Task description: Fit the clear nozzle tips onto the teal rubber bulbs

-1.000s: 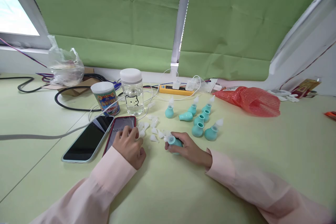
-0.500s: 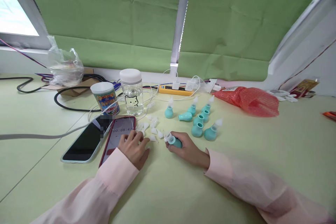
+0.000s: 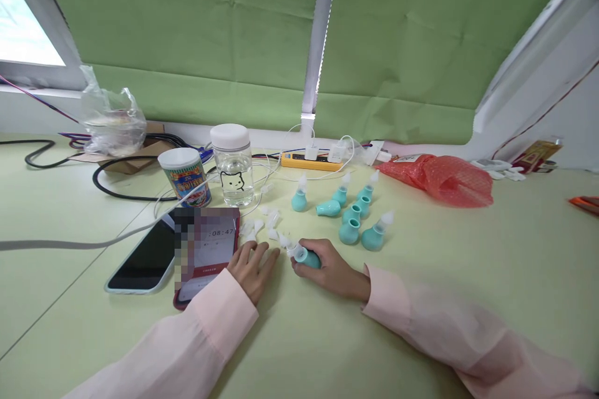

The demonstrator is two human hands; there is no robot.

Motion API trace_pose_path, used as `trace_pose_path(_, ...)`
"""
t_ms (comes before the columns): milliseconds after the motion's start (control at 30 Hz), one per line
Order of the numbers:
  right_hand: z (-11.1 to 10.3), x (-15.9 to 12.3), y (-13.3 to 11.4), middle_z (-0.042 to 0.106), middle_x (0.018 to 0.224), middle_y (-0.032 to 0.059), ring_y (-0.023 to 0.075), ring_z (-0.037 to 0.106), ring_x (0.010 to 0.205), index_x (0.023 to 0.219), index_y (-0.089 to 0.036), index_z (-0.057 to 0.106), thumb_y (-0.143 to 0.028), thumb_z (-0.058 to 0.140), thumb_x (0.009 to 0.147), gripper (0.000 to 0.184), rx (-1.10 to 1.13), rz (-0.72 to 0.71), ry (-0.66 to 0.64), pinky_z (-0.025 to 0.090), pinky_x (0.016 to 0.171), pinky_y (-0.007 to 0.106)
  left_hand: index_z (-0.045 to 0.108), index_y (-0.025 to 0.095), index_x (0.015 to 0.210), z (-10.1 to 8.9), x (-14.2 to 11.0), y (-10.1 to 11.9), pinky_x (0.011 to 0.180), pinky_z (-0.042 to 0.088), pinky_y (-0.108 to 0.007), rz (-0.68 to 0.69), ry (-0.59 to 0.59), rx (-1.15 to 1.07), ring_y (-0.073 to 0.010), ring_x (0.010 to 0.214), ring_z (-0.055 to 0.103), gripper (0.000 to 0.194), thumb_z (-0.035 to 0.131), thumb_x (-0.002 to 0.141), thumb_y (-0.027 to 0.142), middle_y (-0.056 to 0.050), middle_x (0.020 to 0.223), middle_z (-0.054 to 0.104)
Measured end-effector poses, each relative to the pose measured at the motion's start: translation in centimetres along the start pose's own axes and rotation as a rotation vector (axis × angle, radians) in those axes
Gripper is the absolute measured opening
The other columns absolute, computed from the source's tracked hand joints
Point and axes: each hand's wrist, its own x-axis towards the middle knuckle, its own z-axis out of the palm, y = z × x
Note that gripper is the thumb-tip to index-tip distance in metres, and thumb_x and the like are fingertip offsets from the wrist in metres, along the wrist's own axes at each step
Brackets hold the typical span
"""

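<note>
My right hand (image 3: 330, 269) is closed round a teal rubber bulb (image 3: 307, 255) with a clear tip, lying on the pale green table (image 3: 327, 349). My left hand (image 3: 255, 266) rests flat with fingers stretched toward several small clear plastic tips (image 3: 266, 227) scattered on the table, just right of a red-cased phone (image 3: 208, 252) showing a timer. It holds nothing. Behind my right hand stand several more teal bulbs (image 3: 350, 215), some fitted with clear tips.
A second phone (image 3: 143, 257) lies left of the red one. Behind are a printed cup (image 3: 183, 176), a glass jar with a white lid (image 3: 231, 165), cables (image 3: 116, 168), a yellow power strip (image 3: 311, 162), a clear bag (image 3: 112, 121) and a red bag (image 3: 440, 177).
My left hand slid off the red phone's screen to the right and opened flat beside the clear tips. My right hand stayed on the teal bulb.
</note>
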Motion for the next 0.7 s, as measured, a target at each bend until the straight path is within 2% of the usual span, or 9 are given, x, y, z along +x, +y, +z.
trace_pose_path(100, 0.0, -0.1, 0.1, 0.046, 0.062, -0.0033, 0.0084, 0.039, 0.058, 0.066, -0.015, 0.047, -0.013, 0.048, 0.069, 0.003, -0.009, -0.020, -0.008, 0.031, 0.054, 0.019, 0.062, 0.013, 0.082, -0.5, 0.3, -0.2, 0.052, 0.039, -0.025, -0.053, -0.047, 0.027, -0.0201, 0.074, 0.046, 0.025, 0.038, 0.080, 0.005, -0.011, 0.078, 0.055)
trace_pose_path(233, 0.1, -0.3, 0.1, 0.046, 0.062, -0.0033, 0.0083, 0.039, 0.057, 0.068, -0.015, 0.047, -0.011, 0.047, 0.067, 0.004, -0.029, -0.057, -0.020, 0.032, 0.054, 0.019, 0.061, 0.016, 0.069, -0.7, 0.1, -0.4, 0.043, 0.032, -0.022, -0.072, -0.101, 0.040, -0.0195, 0.069, 0.046, 0.028, 0.038, 0.080, 0.008, -0.009, 0.074, 0.053)
trace_pose_path(333, 0.3, -0.3, 0.1, 0.045, 0.061, -0.0033, 0.0083, 0.038, 0.056, 0.068, -0.015, 0.047, -0.011, 0.046, 0.067, 0.005, -0.036, -0.082, -0.020, 0.032, 0.055, 0.019, 0.060, 0.017, 0.065, -0.7, -0.1, -0.7, 0.046, 0.036, -0.023, -0.038, -0.074, 0.067, -0.0204, 0.074, 0.049, 0.027, 0.040, 0.079, 0.006, -0.009, 0.080, 0.056)
trace_pose_path(400, 0.3, -0.3, 0.2, 0.044, 0.061, -0.0033, 0.0083, 0.038, 0.056, 0.067, -0.015, 0.046, -0.011, 0.046, 0.067, 0.005, -0.048, -0.100, -0.013, 0.033, 0.055, 0.019, 0.059, 0.016, 0.069, -1.0, 0.1, -0.9, 0.048, 0.040, -0.024, 0.007, 0.002, 0.042, -0.0204, 0.077, 0.051, 0.022, 0.042, 0.078, 0.005, -0.008, 0.084, 0.058)
trace_pose_path(500, 0.4, -0.3, 0.5, 0.044, 0.059, -0.0035, 0.0083, 0.038, 0.055, 0.066, -0.016, 0.046, -0.010, 0.045, 0.066, 0.006, -0.085, -0.131, -0.007, 0.033, 0.054, 0.019, 0.056, 0.013, 0.082, -2.1, 0.7, -0.8, 0.051, 0.046, -0.025, 0.075, 0.208, -0.189, -0.0184, 0.074, 0.054, 0.012, 0.048, 0.075, 0.007, -0.009, 0.080, 0.060)
trace_pose_path(567, 0.4, -0.4, 0.6, 0.044, 0.058, -0.0034, 0.0083, 0.038, 0.053, 0.065, -0.016, 0.046, -0.010, 0.044, 0.064, 0.006, -0.114, -0.153, -0.012, 0.033, 0.054, 0.019, 0.054, 0.012, 0.088, -3.2, 1.1, -0.4, 0.061, 0.051, -0.028, 0.060, 0.294, -0.448, -0.0174, 0.074, 0.057, 0.017, 0.052, 0.072, 0.005, -0.010, 0.081, 0.062)
trace_pose_path(633, 0.6, -0.5, 0.7, 0.044, 0.057, -0.0034, 0.0084, 0.037, 0.052, 0.064, -0.017, 0.046, -0.010, 0.044, 0.062, 0.007, -0.143, -0.180, -0.011, 0.033, 0.053, 0.020, 0.056, 0.014, 0.087, -4.0, 1.3, 0.2, 0.057, 0.052, -0.020, -0.059, 0.317, -0.731, -0.0137, 0.070, 0.060, 0.020, 0.054, 0.070, 0.004, -0.008, 0.084, 0.064)
trace_pose_path(700, 0.7, -0.5, 0.9, 0.041, 0.055, -0.0038, 0.0083, 0.036, 0.050, 0.063, -0.017, 0.044, -0.011, 0.044, 0.060, 0.007, -0.165, -0.211, -0.001, 0.032, 0.051, 0.019, 0.058, 0.017, 0.086, -4.5, 1.2, 0.8, 0.057, 0.054, -0.018, -0.243, 0.265, -0.975, -0.0134, 0.072, 0.062, 0.020, 0.054, 0.070, 0.006, -0.006, 0.085, 0.066)
